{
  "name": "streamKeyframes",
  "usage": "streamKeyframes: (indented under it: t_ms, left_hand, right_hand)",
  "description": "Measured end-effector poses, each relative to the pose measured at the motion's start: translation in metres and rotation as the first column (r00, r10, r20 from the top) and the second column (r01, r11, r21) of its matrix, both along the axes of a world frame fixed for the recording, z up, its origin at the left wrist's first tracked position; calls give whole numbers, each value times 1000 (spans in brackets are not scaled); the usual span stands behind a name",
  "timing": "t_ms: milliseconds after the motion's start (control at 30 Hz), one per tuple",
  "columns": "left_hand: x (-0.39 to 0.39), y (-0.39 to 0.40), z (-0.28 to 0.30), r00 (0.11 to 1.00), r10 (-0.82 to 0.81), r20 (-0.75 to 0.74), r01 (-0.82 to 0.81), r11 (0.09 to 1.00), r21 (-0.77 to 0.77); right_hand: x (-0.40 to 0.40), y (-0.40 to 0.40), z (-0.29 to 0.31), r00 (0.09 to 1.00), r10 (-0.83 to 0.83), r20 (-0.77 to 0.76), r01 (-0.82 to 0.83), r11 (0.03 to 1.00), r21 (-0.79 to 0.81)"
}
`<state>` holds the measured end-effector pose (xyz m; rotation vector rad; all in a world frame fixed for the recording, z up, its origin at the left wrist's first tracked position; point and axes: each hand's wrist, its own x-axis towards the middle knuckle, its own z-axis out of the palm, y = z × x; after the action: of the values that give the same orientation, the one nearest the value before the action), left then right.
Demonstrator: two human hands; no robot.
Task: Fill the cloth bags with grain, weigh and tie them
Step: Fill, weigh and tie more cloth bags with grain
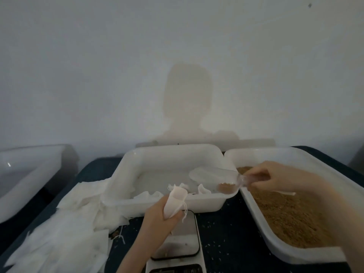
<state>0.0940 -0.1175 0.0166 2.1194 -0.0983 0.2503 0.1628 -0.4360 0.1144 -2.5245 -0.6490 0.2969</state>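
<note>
My left hand [160, 214] grips a small white cloth bag [174, 201] upright above the scale [178, 241], its mouth open at the top and its drawstring hanging loose. My right hand [275, 179] holds a clear plastic scoop [226, 184] by its handle. A little brown grain lies in the scoop's bowl. The scoop hovers over the right corner of the middle white tray [157, 154], to the right of the bag and apart from it. The right white tray [275, 154] holds a bed of brown grain [285, 217].
A heap of flat white cloth bags [65, 223] lies on the dark table at the left. A few more bags lie inside the middle tray. Another white tub [23, 174] stands at the far left. Loose grains dot the table around the scale. A bare wall rises behind.
</note>
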Motion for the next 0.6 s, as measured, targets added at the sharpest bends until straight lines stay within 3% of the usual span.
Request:
streamKeyframes:
  t_ms: [233,600]
  left_hand:
    - [-1,6,-6,1000,-12,4,12,993,121]
    - [2,-1,-8,998,-44,37,28,933,360]
  right_hand:
    - [-28,19,28,973,205,-108,-201,978,47]
    - [-36,48,38,985,147,-95,-163,968,-192]
